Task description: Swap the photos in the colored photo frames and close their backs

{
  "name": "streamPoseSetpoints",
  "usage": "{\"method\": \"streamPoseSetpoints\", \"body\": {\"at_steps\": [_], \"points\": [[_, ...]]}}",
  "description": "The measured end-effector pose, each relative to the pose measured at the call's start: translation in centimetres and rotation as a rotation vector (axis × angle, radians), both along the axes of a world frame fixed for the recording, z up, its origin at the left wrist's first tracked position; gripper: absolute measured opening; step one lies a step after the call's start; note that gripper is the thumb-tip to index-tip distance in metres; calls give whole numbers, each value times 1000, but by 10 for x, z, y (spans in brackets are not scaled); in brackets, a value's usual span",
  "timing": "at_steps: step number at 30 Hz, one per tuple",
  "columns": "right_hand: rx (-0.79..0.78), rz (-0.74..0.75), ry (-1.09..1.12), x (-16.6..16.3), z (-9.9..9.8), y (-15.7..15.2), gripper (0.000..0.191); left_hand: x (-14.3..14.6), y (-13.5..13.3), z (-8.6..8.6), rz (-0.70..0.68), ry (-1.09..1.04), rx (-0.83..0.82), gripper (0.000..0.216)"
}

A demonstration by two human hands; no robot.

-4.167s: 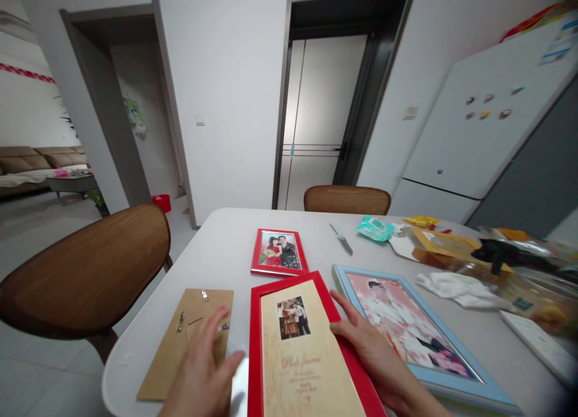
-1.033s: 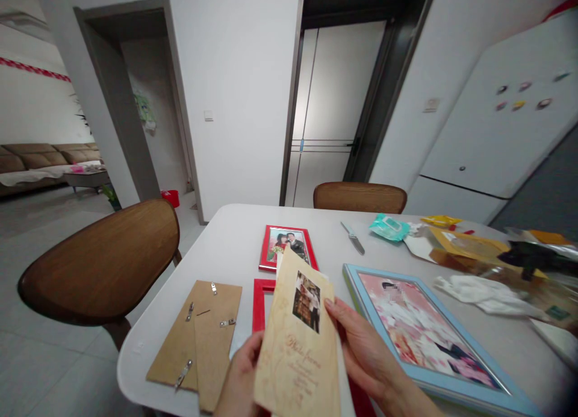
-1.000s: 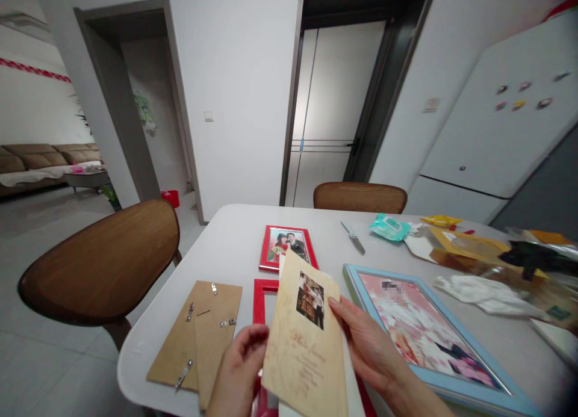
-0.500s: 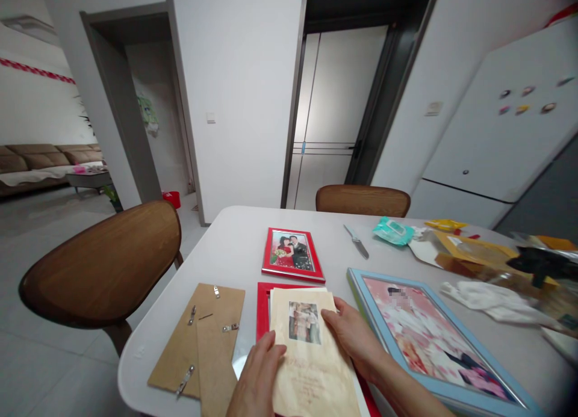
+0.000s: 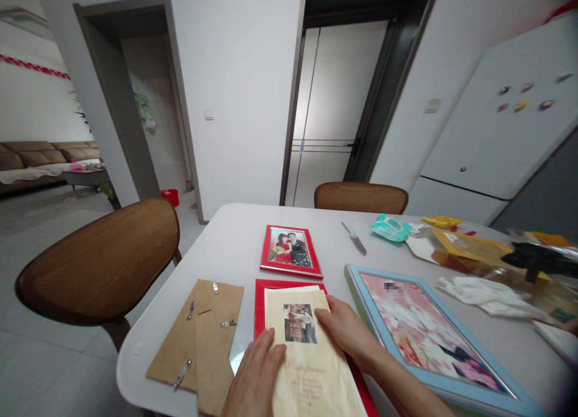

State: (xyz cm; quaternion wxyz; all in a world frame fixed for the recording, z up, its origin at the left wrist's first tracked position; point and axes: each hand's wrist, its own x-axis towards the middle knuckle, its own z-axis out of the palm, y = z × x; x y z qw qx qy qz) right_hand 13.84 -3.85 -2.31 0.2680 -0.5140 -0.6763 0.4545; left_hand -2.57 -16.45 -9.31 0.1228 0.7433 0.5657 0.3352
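Note:
A cream printed sheet (image 5: 300, 372) with a small couple's photo at its top lies over a red picture frame (image 5: 261, 308) whose upper and right borders show. My left hand (image 5: 253, 375) grips the sheet's left edge, fingertips on its face. My right hand (image 5: 345, 333) is closed at the right edge, thumb on top; what its other fingers touch underneath is hidden. White paper shows beneath the cream sheet. To the left lies a brown backing board (image 5: 176, 339) with metal clips, its stand leg (image 5: 214, 363) folded flat.
Beyond lies another red frame (image 5: 291, 251) with a couple's picture. A large blue frame (image 5: 433, 339) rests on the right. Farther back are a knife (image 5: 354, 239), a wipes pack (image 5: 391, 228), cardboard packaging (image 5: 469, 248) and white cloth (image 5: 485, 296). Chairs (image 5: 102, 260) stand around the table.
The cream sheet has shifted slightly left over the red frame, with both hands moving along with it. More of the frame's upper and right borders shows. The view has tilted slightly.

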Motion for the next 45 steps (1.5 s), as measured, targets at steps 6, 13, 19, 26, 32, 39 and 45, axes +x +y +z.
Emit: {"method": "streamPoseSetpoints", "body": {"at_steps": [6,13,19,26,32,39,45], "points": [[342,22,-492,7,0,5,33,0,0,9,-17,205,3,80],[422,-4,-802,3,2,-1,36,4,-3,36,-131,377,-16,59],[482,-34,-838,4,-3,-1,37,8,-4,42,-90,410,-55,55],[525,-57,-821,7,-6,-7,33,10,-2,39,-15,320,-102,44],[677,59,-750,11,-14,-21,19,26,2,51,26,327,-223,50],[639,153,-617,6,-5,-32,23,-42,-25,52,202,447,10,58],[573,385,-509,-12,6,-57,17,-119,-77,20,340,624,37,74]]}}
